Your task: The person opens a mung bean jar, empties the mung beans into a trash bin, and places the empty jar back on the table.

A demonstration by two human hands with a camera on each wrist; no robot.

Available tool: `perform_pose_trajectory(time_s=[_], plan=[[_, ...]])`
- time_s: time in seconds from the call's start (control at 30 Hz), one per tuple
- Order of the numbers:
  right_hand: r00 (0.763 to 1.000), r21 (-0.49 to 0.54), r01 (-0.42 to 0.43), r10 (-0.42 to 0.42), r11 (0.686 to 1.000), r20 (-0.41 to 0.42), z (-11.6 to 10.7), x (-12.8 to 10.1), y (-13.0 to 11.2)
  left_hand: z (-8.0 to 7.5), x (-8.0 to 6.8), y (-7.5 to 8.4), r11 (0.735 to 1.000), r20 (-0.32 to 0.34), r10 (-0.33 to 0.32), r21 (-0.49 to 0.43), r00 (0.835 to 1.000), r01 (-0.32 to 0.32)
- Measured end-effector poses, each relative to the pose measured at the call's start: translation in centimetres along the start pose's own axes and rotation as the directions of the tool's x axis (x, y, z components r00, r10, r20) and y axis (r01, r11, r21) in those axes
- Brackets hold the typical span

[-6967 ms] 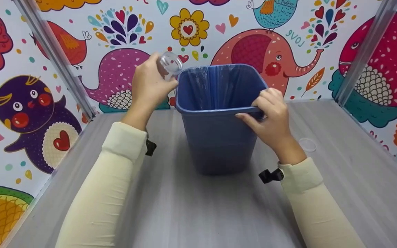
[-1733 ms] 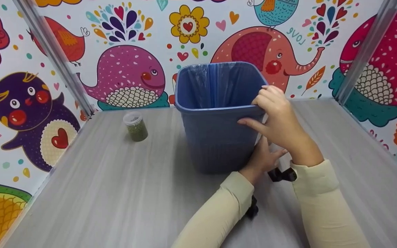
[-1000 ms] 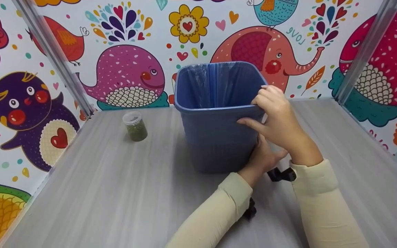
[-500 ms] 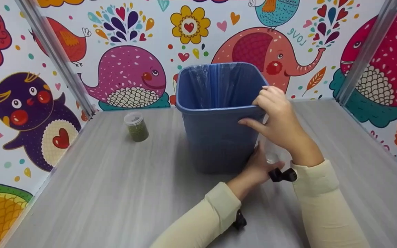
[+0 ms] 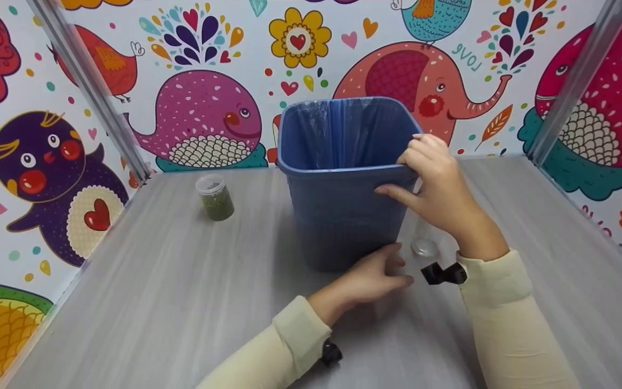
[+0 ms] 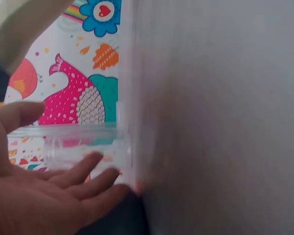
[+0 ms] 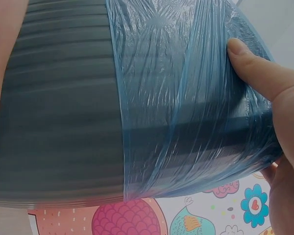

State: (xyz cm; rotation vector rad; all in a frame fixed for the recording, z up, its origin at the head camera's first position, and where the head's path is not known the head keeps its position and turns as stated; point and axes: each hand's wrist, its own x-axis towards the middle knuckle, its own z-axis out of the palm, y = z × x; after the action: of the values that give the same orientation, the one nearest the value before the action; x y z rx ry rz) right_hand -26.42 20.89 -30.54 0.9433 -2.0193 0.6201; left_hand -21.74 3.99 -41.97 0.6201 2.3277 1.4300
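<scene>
My right hand (image 5: 435,178) grips the front right rim of a blue trash bin (image 5: 349,216), thumb on its outside. In the right wrist view, a thin translucent blue bag (image 7: 171,98) is folded down over the bin's rim, and that thumb presses on it. My left hand (image 5: 373,278) is low by the bin's front right corner, fingers loosely extended and holding nothing. Just right of its fingertips stands a small clear plastic jar (image 5: 425,247); the left wrist view shows the clear jar (image 6: 83,152) beyond the spread fingers.
A clear jar with green contents (image 5: 216,200) stands on the grey table (image 5: 181,281), left of the bin. Patterned walls (image 5: 208,119) with metal corner posts (image 5: 89,92) enclose the back and sides.
Seven seconds ago my left hand held a clear jar at the bin's left rim. It later reached right of the bin, and has now drawn back left, leaving the clear jar standing there.
</scene>
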Motion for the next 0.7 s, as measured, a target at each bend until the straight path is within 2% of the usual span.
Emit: perform_pose_trajectory(time_s=[0.3, 0.5, 0.7], plan=[[0.999, -0.008, -0.031, 0.031, 0.999, 0.012, 0.1, -0.1, -0.1, -4.3, -2.9, -1.5, 0.997, 0.025, 0.062, 0.045, 0.998, -0.063], [1.000, 0.004, -0.022, 0.022, 1.000, 0.014, 0.0, 0.0, -0.1, -7.4, -4.3, -2.8, 0.996, 0.045, 0.087, -0.022, 0.995, -0.086], [0.999, 0.010, -0.034, 0.033, 0.999, 0.012, 0.0, 0.0, -0.1, -10.6, -5.8, -3.4, 0.993, 0.049, 0.097, -0.066, 0.994, -0.094]])
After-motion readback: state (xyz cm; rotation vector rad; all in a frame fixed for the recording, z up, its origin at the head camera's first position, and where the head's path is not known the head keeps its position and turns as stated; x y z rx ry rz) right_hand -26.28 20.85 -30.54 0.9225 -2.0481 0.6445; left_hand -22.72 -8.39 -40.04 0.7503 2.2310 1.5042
